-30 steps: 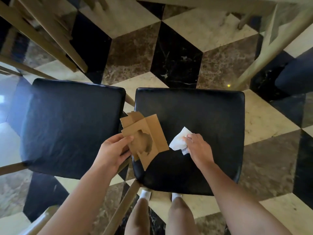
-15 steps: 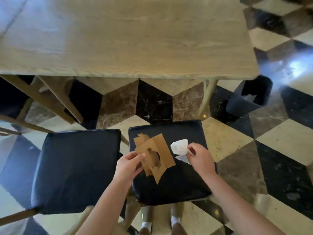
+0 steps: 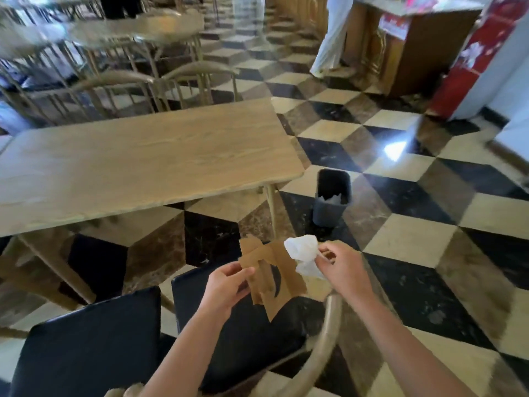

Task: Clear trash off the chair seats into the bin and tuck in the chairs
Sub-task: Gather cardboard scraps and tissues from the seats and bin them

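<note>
My left hand point(image 3: 226, 285) grips a torn brown cardboard piece point(image 3: 279, 277), held above the right chair's black seat point(image 3: 246, 336). My right hand point(image 3: 342, 267) pinches a crumpled white tissue point(image 3: 304, 252) just right of the cardboard. A second black chair seat point(image 3: 86, 348) sits at the lower left, bare. The dark grey bin point(image 3: 331, 197) stands on the floor beyond my hands, by the table's right corner, with white paper inside.
A long wooden table point(image 3: 143, 164) spans the left, its legs near the chairs. The curved wooden chair back point(image 3: 323, 336) lies under my right forearm. More chairs and tables stand behind; a person's legs point(image 3: 329, 38) and a counter point(image 3: 400, 50) are at the far right.
Both hands have lifted the cardboard and the tissue off the right seat. The view has swung upward, bringing the table top, the bin and the room into sight.
</note>
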The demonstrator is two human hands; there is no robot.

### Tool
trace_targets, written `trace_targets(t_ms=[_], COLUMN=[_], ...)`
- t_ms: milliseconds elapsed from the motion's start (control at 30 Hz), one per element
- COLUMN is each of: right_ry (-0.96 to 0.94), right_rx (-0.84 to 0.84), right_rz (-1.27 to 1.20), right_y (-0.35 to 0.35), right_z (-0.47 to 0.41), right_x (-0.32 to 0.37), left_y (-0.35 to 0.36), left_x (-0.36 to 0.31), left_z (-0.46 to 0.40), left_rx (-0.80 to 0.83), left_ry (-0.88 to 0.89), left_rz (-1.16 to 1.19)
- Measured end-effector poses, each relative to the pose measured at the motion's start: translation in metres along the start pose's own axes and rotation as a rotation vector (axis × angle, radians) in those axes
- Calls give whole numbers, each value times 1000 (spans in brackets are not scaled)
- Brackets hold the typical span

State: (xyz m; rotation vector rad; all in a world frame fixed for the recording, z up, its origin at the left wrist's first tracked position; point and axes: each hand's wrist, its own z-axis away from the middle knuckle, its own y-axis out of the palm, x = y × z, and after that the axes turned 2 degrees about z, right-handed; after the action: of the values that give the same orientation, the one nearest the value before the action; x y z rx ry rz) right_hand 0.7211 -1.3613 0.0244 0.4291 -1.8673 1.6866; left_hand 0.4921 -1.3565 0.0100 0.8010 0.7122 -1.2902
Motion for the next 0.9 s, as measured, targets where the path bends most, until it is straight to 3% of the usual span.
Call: trace_targets(t_ms=[433, 900], right_ry=[-116, -113], right_rx=[-64, -36], right_rz=[45, 124], right_y=[-154, -182], right_z=[-31, -206], right_x=[-157, -235], left_y=[232, 360], left_x=[14, -37], left_z=[11, -132], left_rx=[-60, -71], left_ry=[115, 75], left_rz=[82, 34])
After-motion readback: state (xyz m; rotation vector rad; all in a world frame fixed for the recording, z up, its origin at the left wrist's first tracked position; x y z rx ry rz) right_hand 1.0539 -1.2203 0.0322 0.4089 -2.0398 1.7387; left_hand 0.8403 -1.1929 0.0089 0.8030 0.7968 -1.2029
